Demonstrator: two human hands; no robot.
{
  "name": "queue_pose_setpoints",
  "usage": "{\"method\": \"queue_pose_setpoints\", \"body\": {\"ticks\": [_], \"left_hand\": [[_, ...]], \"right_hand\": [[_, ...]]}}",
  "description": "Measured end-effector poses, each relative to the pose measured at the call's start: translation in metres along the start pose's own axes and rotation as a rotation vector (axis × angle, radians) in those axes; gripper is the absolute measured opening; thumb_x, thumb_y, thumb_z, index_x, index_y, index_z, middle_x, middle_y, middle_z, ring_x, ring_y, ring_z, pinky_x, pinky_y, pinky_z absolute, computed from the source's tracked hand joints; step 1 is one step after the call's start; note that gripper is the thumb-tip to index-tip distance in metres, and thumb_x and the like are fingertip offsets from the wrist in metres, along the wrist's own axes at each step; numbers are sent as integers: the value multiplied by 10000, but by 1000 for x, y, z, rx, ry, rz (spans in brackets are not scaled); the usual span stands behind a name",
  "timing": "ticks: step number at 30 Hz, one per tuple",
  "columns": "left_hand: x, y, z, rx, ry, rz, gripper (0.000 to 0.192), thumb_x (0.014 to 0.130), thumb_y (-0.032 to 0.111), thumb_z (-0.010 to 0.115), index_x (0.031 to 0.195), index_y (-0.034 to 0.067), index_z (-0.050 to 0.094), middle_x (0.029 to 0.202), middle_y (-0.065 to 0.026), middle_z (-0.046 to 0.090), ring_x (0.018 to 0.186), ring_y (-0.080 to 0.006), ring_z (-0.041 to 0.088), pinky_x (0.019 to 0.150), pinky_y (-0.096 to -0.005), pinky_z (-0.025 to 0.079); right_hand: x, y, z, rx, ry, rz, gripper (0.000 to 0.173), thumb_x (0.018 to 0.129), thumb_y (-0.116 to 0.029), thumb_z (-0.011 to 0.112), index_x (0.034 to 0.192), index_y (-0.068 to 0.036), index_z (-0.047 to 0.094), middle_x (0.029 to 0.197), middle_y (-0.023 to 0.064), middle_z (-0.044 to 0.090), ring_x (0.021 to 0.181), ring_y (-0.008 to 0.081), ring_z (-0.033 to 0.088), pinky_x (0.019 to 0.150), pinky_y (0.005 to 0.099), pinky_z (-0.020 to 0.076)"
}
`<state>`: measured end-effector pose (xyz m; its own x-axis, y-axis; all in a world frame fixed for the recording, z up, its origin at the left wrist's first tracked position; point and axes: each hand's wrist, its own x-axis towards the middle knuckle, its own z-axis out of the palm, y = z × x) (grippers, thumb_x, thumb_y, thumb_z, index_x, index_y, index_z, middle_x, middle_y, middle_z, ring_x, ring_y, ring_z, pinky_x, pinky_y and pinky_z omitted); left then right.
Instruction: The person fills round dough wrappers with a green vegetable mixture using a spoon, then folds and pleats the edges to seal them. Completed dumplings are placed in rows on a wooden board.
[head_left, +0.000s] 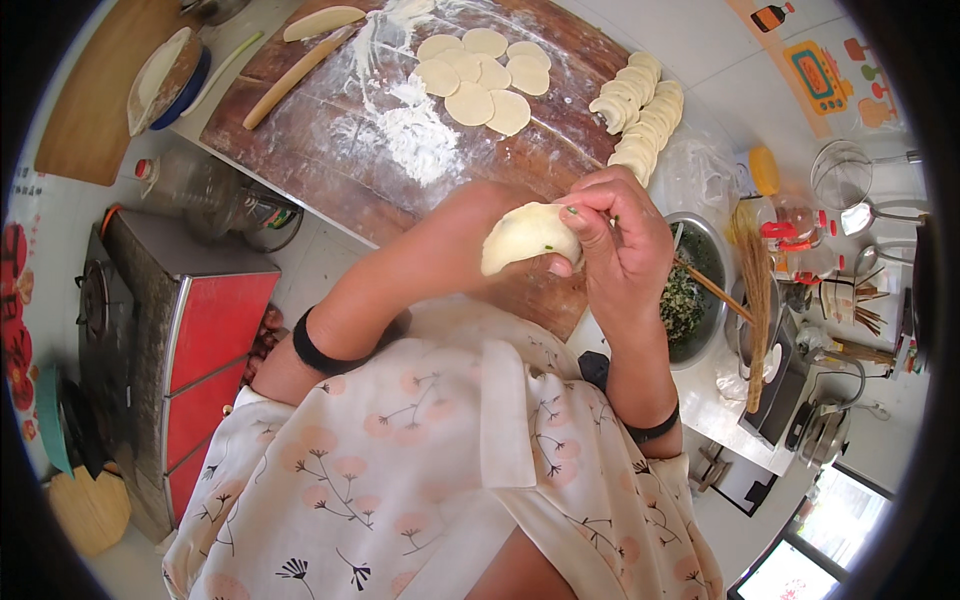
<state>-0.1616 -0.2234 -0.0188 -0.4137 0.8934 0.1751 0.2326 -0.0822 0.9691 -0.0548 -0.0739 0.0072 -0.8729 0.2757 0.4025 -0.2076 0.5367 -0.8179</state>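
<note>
A folded dough dumpling (529, 238) with a green fleck on its skin is held between both hands above the near edge of the floured wooden board (322, 169). My right hand (622, 232) pinches its right end with thumb and fingers. My left hand (502, 206) supports it from behind, and its fingers are mostly hidden by the dumpling. Round dough wrappers (470, 103) lie overlapping on the board beyond, beside loose flour (420, 142). Rows of finished dumplings (649, 131) line the board's right edge. A metal bowl of chopped green filling (682, 300) with chopsticks (712, 289) stands to the right.
A rolling pin (296, 79) and a dough piece (322, 22) lie at the board's far left. A blue-rimmed bowl (176, 90) stands past them. Bottles (810, 225), a straw brush (754, 300) and a strainer (841, 176) are on the right. A red-fronted cabinet (217, 330) is at left.
</note>
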Motion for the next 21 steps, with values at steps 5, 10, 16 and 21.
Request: {"method": "queue_pose_setpoints", "body": {"ticks": [5,10,16,21], "left_hand": [[-2,1,1,97,69,105,343,777,195,807,1042,26,670,932,-82,705,801,-124,611,715,-310,502],[0,6,7,15,129,117,326,777,179,813,1031,22,681,942,-78,702,798,-156,625,721,-302,505],[-1,9,7,130,200,139,325,764,142,823,1036,24,687,956,-76,704,790,-157,633,725,-282,511],[2,7,8,116,283,218,322,765,131,821,1037,22,688,955,-82,704,802,-149,642,718,-278,513]], "right_hand": [[0,0,-1,35,24,-13,82,884,-53,636,859,-9,571,806,75,569,747,193,535,694,287,453],[-1,1,-2,1,38,-54,103,918,-68,611,858,-5,556,816,73,566,741,174,533,693,284,453],[0,-1,0,-4,59,-53,111,945,-89,589,881,-5,551,822,71,576,750,159,540,691,280,455],[0,-2,2,69,100,2,133,959,-101,578,868,-8,551,825,73,582,733,152,539,684,273,453]]}}
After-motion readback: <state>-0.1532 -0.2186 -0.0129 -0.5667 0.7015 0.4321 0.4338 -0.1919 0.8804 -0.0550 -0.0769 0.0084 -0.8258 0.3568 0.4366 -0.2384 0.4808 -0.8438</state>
